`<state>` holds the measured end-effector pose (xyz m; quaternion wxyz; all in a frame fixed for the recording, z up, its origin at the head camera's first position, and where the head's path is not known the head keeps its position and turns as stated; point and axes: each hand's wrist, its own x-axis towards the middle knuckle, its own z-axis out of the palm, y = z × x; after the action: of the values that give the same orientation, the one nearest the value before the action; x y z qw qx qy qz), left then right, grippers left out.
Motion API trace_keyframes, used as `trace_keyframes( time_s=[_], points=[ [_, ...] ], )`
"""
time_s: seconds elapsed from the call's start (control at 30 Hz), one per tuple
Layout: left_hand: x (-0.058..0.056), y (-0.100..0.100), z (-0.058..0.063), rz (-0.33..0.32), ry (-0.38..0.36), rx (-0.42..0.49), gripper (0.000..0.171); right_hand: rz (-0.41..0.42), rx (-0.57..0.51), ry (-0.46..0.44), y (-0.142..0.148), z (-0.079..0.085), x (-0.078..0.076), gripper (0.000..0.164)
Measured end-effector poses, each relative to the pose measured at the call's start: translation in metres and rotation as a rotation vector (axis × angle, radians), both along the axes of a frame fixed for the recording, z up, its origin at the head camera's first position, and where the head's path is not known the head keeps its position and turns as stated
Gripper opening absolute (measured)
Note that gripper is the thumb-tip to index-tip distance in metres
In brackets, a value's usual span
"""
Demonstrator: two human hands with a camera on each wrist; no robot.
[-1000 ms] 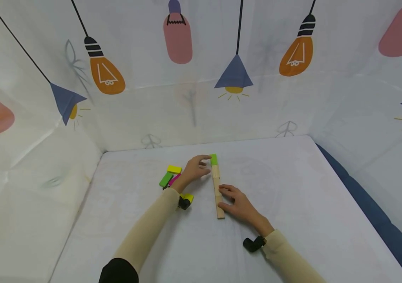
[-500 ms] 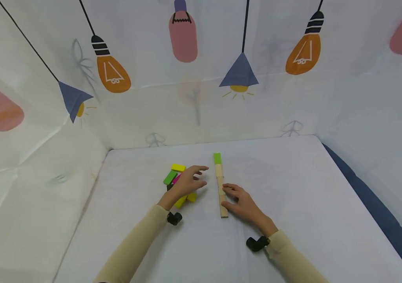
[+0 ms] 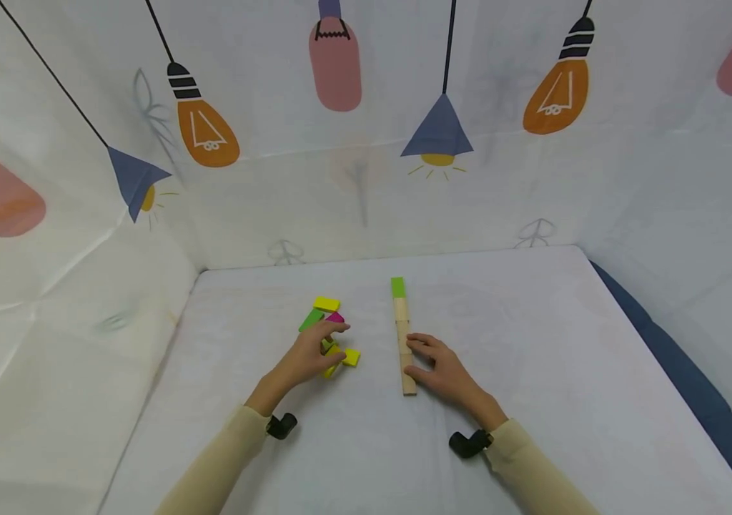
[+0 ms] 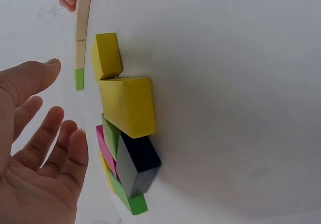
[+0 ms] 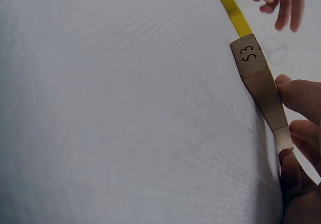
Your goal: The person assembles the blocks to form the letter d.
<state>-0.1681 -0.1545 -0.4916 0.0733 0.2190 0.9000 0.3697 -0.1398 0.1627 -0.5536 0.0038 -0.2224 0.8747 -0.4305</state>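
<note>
A straight row of plain wooden blocks [image 3: 402, 330] lies on the white table, with a light green block [image 3: 398, 287] at its far end. Along the row's right side, my right hand [image 3: 441, 368] rests its thumb and fingertips against the wood. The nearest block [image 5: 258, 76] bears the number 53. My left hand [image 3: 304, 355] hovers at the loose coloured blocks left of the row, fingers apart, holding nothing. Among them are yellow blocks [image 4: 133, 106], a black block [image 4: 136, 163], a green block [image 3: 311, 320] and a magenta block [image 3: 335, 317], partly hidden by the hand.
The white tabletop [image 3: 533, 343] reaches back to a pale cloth wall [image 3: 366, 179] printed with lamps and bulbs. Dark blue fabric [image 3: 675, 365] runs beyond the right table edge. A small black wrist camera [image 3: 282, 425] sits on the left wrist.
My left hand has drawn back from the green block at the row's far end, moving left and nearer, over the loose blocks. My right hand has stayed at the row.
</note>
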Motion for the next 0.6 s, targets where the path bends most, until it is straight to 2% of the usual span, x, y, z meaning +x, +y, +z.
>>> trace_keyframes(
  time_s=[0.17, 0.37, 0.47, 0.6],
  points=[
    [0.017, -0.011, -0.012, 0.063, 0.026, 0.002, 0.053, 0.004, -0.008, -0.002, -0.001, 0.0, 0.0, 0.06],
    [0.036, -0.016, -0.025, 0.226, 0.018, 0.0, 0.046, -0.001, -0.008, -0.001, -0.002, 0.001, 0.0, 0.06],
    [0.041, -0.015, -0.028, 0.285, 0.026, 0.011, 0.043, -0.002, -0.001, 0.005, -0.002, 0.002, 0.0, 0.06],
    [0.044, -0.012, -0.03, 0.327, 0.055, 0.017, 0.041, -0.002, 0.006, 0.021, -0.003, 0.001, 0.001, 0.059]
  ],
)
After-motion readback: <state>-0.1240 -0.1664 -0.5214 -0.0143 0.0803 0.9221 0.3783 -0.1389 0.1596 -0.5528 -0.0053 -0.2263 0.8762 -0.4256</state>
